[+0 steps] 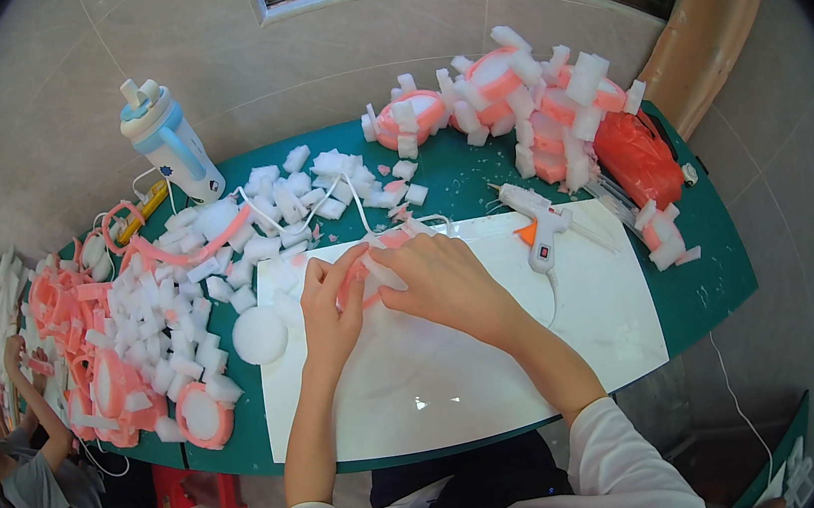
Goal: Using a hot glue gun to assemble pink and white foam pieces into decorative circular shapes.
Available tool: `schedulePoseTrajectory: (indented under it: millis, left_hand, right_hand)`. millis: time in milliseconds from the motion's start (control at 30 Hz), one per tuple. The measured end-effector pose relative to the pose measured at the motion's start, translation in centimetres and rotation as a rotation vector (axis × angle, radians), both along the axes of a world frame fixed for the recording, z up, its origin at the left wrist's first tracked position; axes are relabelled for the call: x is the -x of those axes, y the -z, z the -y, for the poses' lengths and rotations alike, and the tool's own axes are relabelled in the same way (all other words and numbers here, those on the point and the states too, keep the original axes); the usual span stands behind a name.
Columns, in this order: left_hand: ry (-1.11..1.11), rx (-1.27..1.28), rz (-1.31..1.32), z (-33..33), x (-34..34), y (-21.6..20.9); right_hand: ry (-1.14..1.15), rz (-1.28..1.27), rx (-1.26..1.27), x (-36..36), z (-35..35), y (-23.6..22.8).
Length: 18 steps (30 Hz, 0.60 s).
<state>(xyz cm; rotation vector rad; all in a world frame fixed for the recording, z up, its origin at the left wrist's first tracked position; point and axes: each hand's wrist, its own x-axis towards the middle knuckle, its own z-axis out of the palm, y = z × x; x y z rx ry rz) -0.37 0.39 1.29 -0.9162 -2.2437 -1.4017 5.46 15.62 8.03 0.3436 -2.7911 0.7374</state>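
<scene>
Above the white board point(461, 378), my left hand point(333, 308) and my right hand point(445, 280) are closed together around a pink-and-white foam piece point(384, 275). The fingers cover much of it. Its pink rim shows between my thumbs, with a white part inside. A white glue gun point(546, 223) with an orange trigger lies on the board to the right of my right hand. Left of my left hand rests a round white foam disc point(260, 335), partly over the board's edge.
White foam blocks point(159, 327) and pink foam rings point(66, 303) crowd the left of the green table point(710, 270). A blue-white bottle point(176, 150) stands behind them. Assembled foam pieces point(499, 93) and a red bag point(635, 158) occupy the far right. Another person point(47, 486) works far left, near a red stool point(189, 495).
</scene>
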Motion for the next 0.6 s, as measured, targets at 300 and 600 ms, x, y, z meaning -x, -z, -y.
schedulePoseTrajectory:
  millis: [300,600]
  left_hand:
    - [-0.013,0.017,-0.029,-0.05,-0.05,0.12]
    - [-0.023,0.031,-0.025,-0.08,-0.11,0.01]
  right_hand:
    - [-0.004,-0.056,-0.03,0.0,0.17,0.17]
    - [0.005,-0.051,-0.011,0.05,0.2,0.22]
